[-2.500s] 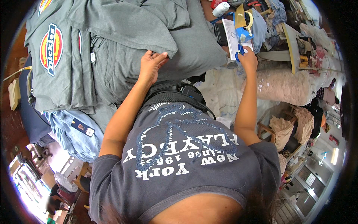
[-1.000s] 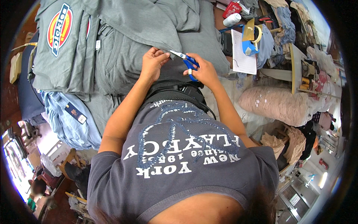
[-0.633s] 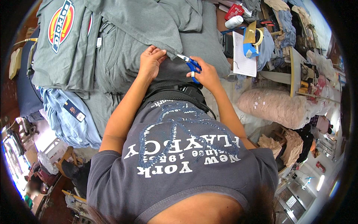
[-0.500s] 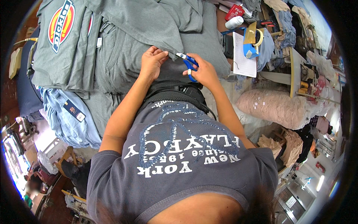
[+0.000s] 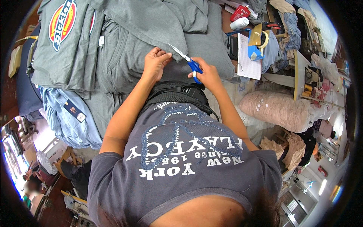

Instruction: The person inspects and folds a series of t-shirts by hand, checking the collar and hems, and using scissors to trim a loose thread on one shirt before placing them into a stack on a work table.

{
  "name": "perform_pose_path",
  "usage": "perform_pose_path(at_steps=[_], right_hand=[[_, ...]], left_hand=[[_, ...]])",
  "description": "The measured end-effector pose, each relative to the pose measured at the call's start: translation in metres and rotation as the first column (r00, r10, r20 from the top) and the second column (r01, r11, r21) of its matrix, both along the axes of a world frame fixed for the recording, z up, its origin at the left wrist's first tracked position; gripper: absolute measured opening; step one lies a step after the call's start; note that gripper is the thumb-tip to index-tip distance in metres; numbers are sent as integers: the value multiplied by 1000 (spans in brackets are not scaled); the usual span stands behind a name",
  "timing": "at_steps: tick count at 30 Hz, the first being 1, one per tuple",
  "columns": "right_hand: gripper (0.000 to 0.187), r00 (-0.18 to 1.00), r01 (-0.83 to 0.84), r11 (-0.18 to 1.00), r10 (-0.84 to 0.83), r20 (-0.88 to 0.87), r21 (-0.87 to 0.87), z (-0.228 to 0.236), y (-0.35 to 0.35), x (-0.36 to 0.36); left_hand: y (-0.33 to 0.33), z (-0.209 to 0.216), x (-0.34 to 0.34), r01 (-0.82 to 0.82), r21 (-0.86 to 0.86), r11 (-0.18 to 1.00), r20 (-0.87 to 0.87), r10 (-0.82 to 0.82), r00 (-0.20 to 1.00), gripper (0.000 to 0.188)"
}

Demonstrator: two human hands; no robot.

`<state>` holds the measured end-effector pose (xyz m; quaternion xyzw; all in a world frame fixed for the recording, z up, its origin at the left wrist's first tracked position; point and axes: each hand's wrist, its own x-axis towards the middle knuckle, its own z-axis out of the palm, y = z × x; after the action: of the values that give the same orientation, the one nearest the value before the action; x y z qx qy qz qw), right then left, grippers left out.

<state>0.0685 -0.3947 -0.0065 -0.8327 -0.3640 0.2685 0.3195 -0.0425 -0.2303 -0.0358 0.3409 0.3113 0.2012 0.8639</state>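
A grey garment (image 5: pixel 151 26) lies spread over a stack of folded grey garments (image 5: pixel 128 64). My left hand (image 5: pixel 155 63) pinches the garment's lower edge between thumb and fingertips. Just right of it, my right hand (image 5: pixel 205 72) grips the blue handles of a pair of scissors (image 5: pixel 192 63). The silver blades point up and to the left, lying over the grey cloth near its edge. Whether a thread sits between the blades is too small to make out.
Right of the stack lie a paper pad (image 5: pixel 247 60), a blue tape dispenser (image 5: pixel 255 51), a white bottle (image 5: pixel 239 24) and a red box (image 5: pixel 240 13). A light blue garment (image 5: pixel 72 117) hangs at the left. A large wrapped pinkish bundle (image 5: pixel 276 111) stands at the right.
The scissors have turned so that more of the blades shows, lying further over the cloth. My right hand has shifted slightly down; my left hand keeps its pinch.
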Motion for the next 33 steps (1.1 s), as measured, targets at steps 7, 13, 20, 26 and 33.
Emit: perform_pose_path(at_steps=[7, 13, 20, 26, 33], right_hand=[[49, 977, 188, 948, -206, 44, 258, 6, -44, 58], [45, 845, 291, 954, -289, 450, 67, -5, -92, 115], [22, 731, 320, 947, -255, 633, 13, -30, -104, 137], [36, 530, 775, 577, -816, 232, 258, -33, -127, 218], [39, 342, 926, 352, -625, -701, 138, -19, -122, 221]], left_hand=[[14, -9, -9, 78, -155, 985, -48, -86, 995, 16], [26, -9, -10, -105, -119, 987, -48, 100, 994, 24], [39, -11, -2, -263, -16, 965, -147, 258, 955, 38], [50, -27, -3, -161, 15, 987, -147, 161, 976, 41], [49, -23, -6, -134, 17, 991, -141, 135, 981, 17]])
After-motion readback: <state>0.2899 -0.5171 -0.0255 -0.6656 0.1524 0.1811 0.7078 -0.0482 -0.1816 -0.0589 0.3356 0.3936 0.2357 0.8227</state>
